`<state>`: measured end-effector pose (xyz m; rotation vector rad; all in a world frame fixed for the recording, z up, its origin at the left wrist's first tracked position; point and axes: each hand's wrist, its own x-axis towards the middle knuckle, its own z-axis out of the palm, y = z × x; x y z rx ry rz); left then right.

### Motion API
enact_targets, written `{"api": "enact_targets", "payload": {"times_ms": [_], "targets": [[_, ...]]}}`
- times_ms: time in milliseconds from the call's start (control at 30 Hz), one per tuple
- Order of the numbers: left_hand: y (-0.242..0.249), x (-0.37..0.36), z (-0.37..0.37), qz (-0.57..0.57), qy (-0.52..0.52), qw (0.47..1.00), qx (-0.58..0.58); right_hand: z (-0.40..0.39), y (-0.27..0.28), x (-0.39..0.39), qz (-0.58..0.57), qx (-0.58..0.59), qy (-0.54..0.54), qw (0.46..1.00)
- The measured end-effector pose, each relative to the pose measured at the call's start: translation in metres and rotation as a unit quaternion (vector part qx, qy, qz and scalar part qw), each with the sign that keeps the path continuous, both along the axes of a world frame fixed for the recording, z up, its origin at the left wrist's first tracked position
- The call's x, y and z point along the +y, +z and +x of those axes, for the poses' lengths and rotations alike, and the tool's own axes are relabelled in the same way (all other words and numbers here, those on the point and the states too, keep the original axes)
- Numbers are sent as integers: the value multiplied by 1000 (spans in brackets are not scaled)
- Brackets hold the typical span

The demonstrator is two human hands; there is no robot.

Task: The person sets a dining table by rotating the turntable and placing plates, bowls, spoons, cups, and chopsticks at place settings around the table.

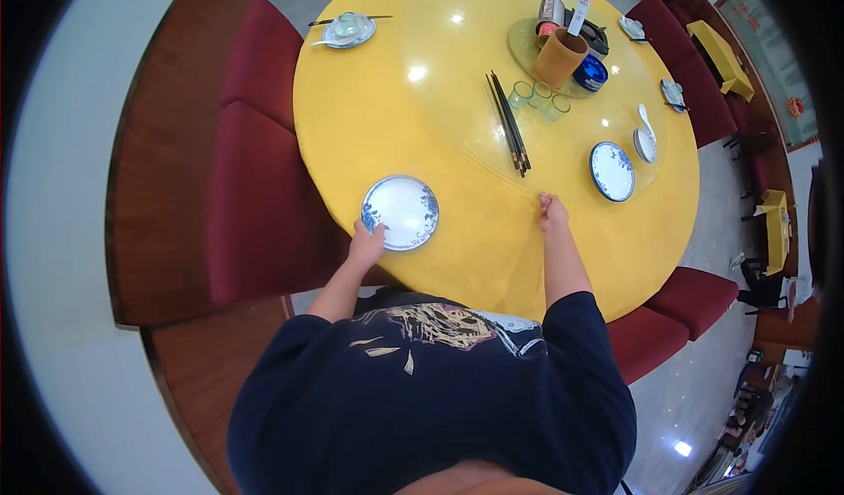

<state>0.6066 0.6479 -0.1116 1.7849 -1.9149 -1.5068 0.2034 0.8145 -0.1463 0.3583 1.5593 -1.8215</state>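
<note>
Holding the blue-and-white plate (401, 212) at its near rim, our left hand (367, 244) has the fingers closed on the edge, thumb on top, and we judge that the good way here is to keep the plate flat on the yellow tablecloth (369, 117) and move it slowly, so the cloth does not wrinkle under it. Our right hand (552, 212) is at the seam where the glass turntable (457, 64) ends; its fingers are bent together on the cloth, but we cannot tell if they pinch something. The plate lies just beyond the left fingertips, near the table edge, well apart from the right hand. It is round, white in the middle, with a blue flower pattern around the rim, and it looks empty and clean. Beyond the right fingers lie dark chopsticks (509, 124), and to their right a second patterned plate (612, 171).
</note>
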Motion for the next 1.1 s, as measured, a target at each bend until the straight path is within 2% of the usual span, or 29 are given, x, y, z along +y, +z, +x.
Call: {"api": "enact_targets", "payload": {"times_ms": [133, 233, 267, 300, 367, 400, 467, 567, 667, 733, 800, 867, 967, 1033, 1067, 1100], "targets": [[-10, 6, 3, -80, 2, 996, 36, 10, 11, -11, 27, 6, 20, 999], [-9, 2, 7, -58, -7, 998, 28, 22, 10, -24, 21, 16, 19, 999], [22, 8, 1, -16, 13, 997, 76, 22, -1, -27, 14, 20, 13, 1000], [15, 8, 3, -25, 12, 995, 97, 32, 11, -27, 40, 62, 63, 995], [34, 12, 0, -7, 8, 994, 106, 41, 19, -38, 20, 18, 19, 999], [35, 14, 0, -18, 10, 994, 107, 46, 27, -40, 30, 23, 43, 998], [27, 12, 5, -10, 0, 990, 142, 51, 38, -39, -18, -37, 101, 994], [26, 17, 2, -10, 14, 987, 159, 59, 82, -22, 10, -1, 228, 974], [32, 18, -1, -2, 14, 989, 144, 40, 129, 13, 62, 18, 368, 928], [29, 20, -1, -19, 10, 991, 135, 13, 151, 45, 83, 27, 378, 921], [33, 21, -2, -32, 13, 990, 134, -20, 164, 74, 110, 55, 348, 929], [32, 21, -3, -25, 23, 991, 131, -58, 162, 97, 120, 46, 271, 954], [35, 23, -5, -11, 61, 989, 137, -113, 148, 110, 160, 66, 107, 979], [39, 25, -1, 6, 82, 991, 109, -145, 143, 112, 214, 114, 4, 970], [42, 24, 3, 1, 76, 993, 94, -164, 143, 118, 268, 152, 18, 951], [61, 26, -3, -25, 57, 998, 28, -182, 142, 125, 321, 186, 32, 928]]}}
